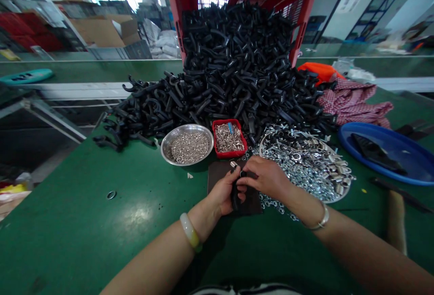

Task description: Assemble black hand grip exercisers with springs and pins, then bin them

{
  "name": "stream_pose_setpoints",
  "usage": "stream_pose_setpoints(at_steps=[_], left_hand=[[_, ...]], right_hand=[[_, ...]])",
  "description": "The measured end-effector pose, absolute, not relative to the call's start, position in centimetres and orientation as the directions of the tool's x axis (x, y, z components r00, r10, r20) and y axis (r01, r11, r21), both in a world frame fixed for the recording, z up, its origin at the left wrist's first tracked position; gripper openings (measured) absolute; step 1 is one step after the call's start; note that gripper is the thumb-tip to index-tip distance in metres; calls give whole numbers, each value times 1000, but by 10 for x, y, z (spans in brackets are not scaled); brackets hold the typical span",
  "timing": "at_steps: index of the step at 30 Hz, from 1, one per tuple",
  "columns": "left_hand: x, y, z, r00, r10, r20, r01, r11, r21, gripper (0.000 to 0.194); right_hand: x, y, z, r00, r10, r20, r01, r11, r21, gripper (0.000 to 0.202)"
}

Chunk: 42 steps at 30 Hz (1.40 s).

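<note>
My left hand [222,193] is closed around a curved black plastic handle [235,199], held upright over a dark square pad [217,175] on the table. A small shiny metal piece [233,164] shows at the handle's top, by my left thumb. Pinched together, the fingers of my right hand [267,176] meet the handle's upper end, where a small ring shape shows; what lies between them is mostly hidden. Just beyond my hands are a red tray [231,154] of small metal pins and a steel bowl [164,148] of small metal parts.
A heap of black handles [217,91] spills from a tipped red crate [174,10]. To the right lie a plate of metal fittings [305,164], a blue tray [417,150], a checked cloth [356,100] and a hammer [396,222]. One loose ring [111,194] rests at left.
</note>
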State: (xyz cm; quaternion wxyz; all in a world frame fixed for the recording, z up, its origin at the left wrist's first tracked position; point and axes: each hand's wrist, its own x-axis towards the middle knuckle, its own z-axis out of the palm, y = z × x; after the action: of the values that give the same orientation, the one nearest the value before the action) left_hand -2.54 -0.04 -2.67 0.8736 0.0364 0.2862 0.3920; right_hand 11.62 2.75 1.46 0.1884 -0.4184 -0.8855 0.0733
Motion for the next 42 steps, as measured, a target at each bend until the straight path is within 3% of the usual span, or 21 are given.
stream_pose_setpoints(at_steps=[3, 8, 11, 16, 18, 23, 27, 30, 32, 35, 37, 40, 42], left_hand=[[-25, 1, -27, 522, 718, -460, -698, 670, 254, 22], [-28, 3, -28, 598, 671, -439, -664, 721, 197, 28], [-28, 2, -28, 596, 686, -418, -664, 713, 223, 27], [-26, -2, -24, 460, 761, -457, -655, 638, 404, 28], [-25, -3, -23, 429, 787, -444, -657, 609, 444, 30], [-27, -2, -24, 485, 755, -441, -658, 648, 384, 27], [-28, 1, -21, 467, 743, -480, -653, 655, 379, 23], [-29, 2, -18, 473, 699, -536, -641, 691, 335, 24], [-28, 2, -17, 467, 698, -543, -635, 692, 344, 26], [-27, 1, -19, 453, 720, -525, -632, 675, 380, 28], [-28, 0, -20, 445, 731, -517, -638, 664, 390, 28], [-30, -1, -20, 438, 734, -519, -648, 658, 384, 28], [-32, -1, -19, 453, 725, -519, -656, 665, 356, 27]], right_hand=[[116, 27, 11, -580, 752, 314, 711, 655, -256, 24], [118, 26, 5, -533, 749, 394, 673, 657, -338, 27], [119, 24, 4, -521, 775, 357, 687, 629, -363, 29], [119, 20, 4, -558, 771, 307, 760, 623, -182, 36], [118, 18, 4, -546, 784, 296, 778, 605, -168, 41], [112, 20, 9, -535, 793, 291, 785, 594, -175, 48], [130, 52, 24, -643, 753, 138, 724, 657, -210, 39], [163, 97, 34, -426, 893, 145, 897, 438, -62, 29], [183, 125, 35, -321, 946, 48, 947, 320, 32, 26], [198, 150, 28, -321, 943, -89, 944, 326, 45, 24], [200, 156, 24, -321, 941, -107, 944, 326, 40, 18], [201, 149, 28, -269, 961, -66, 960, 273, 58, 17], [200, 135, 36, -184, 977, 109, 983, 181, 38, 25]])
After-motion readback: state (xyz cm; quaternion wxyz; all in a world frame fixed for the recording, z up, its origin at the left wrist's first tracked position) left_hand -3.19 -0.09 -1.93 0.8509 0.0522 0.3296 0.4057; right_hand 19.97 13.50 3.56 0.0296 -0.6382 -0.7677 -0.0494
